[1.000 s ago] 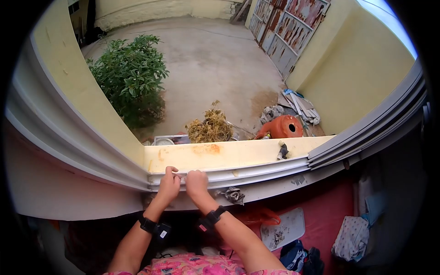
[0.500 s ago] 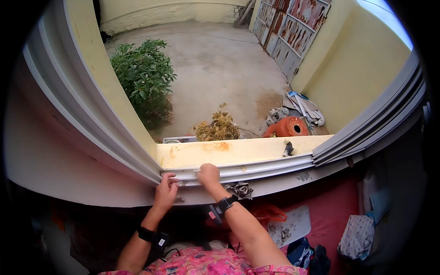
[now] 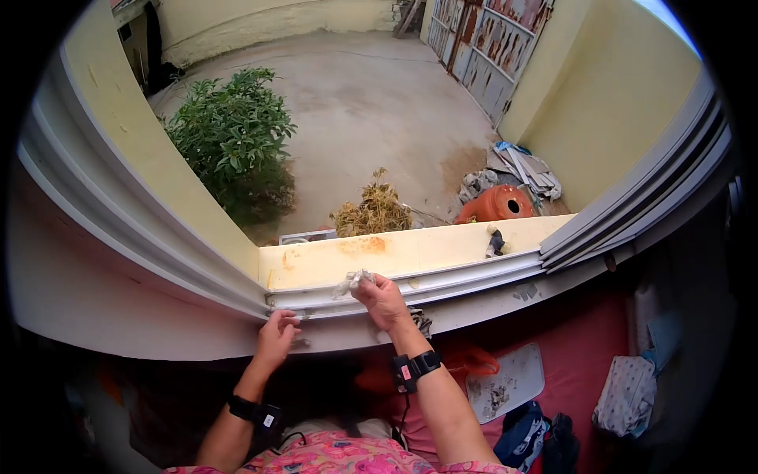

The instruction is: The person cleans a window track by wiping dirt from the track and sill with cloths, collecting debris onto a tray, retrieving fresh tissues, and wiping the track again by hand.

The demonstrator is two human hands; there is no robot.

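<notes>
My right hand [image 3: 381, 300] pinches a crumpled greyish-white tissue [image 3: 353, 283], held just above the white window track [image 3: 466, 287]. Its loose end sticks out to the left of my fingers. Close to the track's left end is my left hand [image 3: 275, 336], open and empty, with fingers loosely bent over the inner sill [image 3: 482, 316]. Partly hidden behind my right wrist, a dark crumpled rag [image 3: 421, 320] lies on the sill.
A small dark-and-pale object [image 3: 495, 242] sits on the outer ledge [image 3: 426, 239]. Below the sill at right are a dirt-specked white tray [image 3: 517, 379], a red plastic bag [image 3: 470, 361] and dark clothing [image 3: 519, 434]. Outside stand a green bush [image 3: 229, 134] and an orange drum [image 3: 497, 205].
My right hand has lifted from the track and turned, bringing the tissue into clearer view. My left hand has dropped slightly toward the inner sill. The whole view has shifted a little.
</notes>
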